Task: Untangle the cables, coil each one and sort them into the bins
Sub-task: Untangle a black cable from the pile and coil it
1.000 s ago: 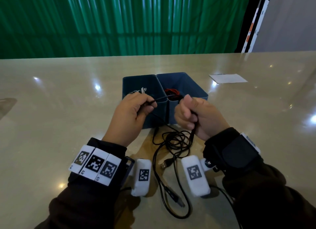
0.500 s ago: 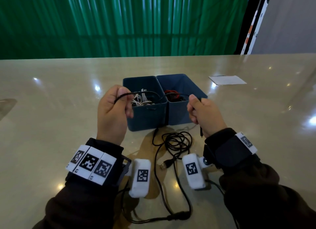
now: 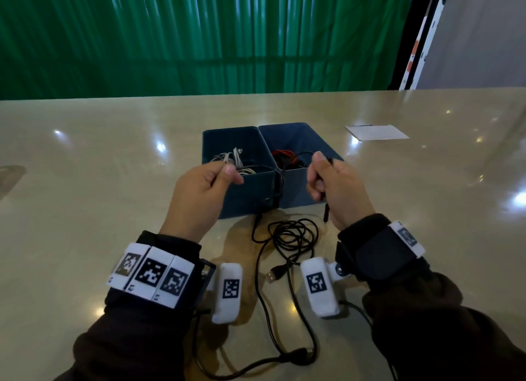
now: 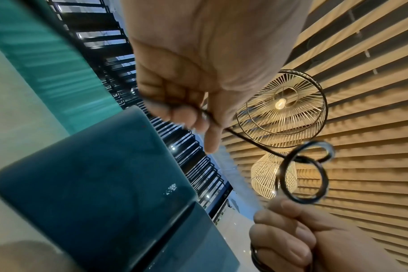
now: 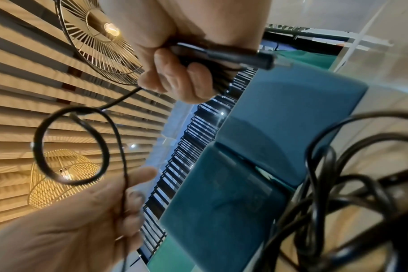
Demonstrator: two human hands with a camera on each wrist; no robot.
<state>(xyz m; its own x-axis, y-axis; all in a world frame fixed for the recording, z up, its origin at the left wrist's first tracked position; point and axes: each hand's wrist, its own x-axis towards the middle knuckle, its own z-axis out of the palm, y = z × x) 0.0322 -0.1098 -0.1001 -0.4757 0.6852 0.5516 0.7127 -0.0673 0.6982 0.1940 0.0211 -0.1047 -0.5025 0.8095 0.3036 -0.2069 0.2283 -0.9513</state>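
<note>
A thin black cable (image 3: pixel 284 238) is the thing being worked: part of it is stretched in the air between two hands, just in front of a pair of blue bins, while the rest lies in a loose tangle on the tabletop (image 3: pixel 85 181) below. The right hand (image 3: pixel 336 187) is closed in a fist around the cable near one end, so the plug (image 5: pixel 263 58) sticks out past the curled fingers (image 5: pixel 175 84), likely to anchor that end. The left hand (image 3: pixel 199 192) pinches the cable farther along between thumb and fingers, apparently to draw out slack. Between the hands the wrist views show a small loop (image 4: pixel 300 176) in the strand, a kink that seems yet to be pulled straight. A USB plug (image 3: pixel 274 275) lies free on the tabletop among the tangle. The left bin (image 3: pixel 244 198) holds pale grey or white cables (image 3: pixel 233 160); the right bin (image 3: pixel 296 192), touching it, holds red and black cables (image 3: pixel 284 157), which suggests sorting by colour. A white sheet of paper (image 3: pixel 375 132) lies well apart to the right.
</note>
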